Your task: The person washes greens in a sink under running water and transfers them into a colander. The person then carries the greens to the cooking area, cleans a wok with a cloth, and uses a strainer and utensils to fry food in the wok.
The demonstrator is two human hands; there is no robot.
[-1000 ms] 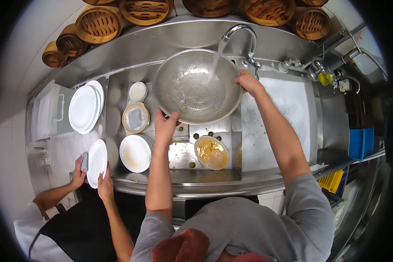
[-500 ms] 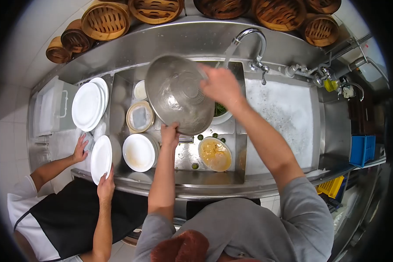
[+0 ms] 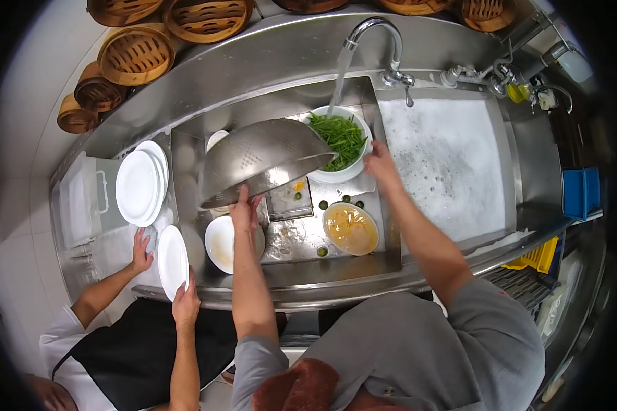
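My left hand (image 3: pixel 244 212) grips the near rim of a large metal colander (image 3: pixel 253 161), which is tilted on its side over the sink's left part. With curled fingers, my right hand (image 3: pixel 381 164) is at the right rim of a white bowl (image 3: pixel 336 175). Long cut green vegetables (image 3: pixel 339 137) fill that bowl, and water from the tap (image 3: pixel 350 44) runs into it. Partly behind my left hand is a stained white plate (image 3: pixel 219 243). An oval dish of yellowish liquid (image 3: pixel 350 229) lies nearer me, with several small green fruits (image 3: pixel 322 251) around it.
To the right is a basin of soapy water (image 3: pixel 439 164). On the left, a co-worker's hands (image 3: pixel 185 305) hold a white plate (image 3: pixel 173 262) beside stacked plates (image 3: pixel 137 188). Bamboo steamers (image 3: pixel 136 55) line the back ledge; a blue bin (image 3: pixel 581 194) is at the right.
The colander has swung left and tipped further, uncovering the bowl of greens. My right hand has let go of the colander and moved down to the bowl's rim. The view has shifted slightly.
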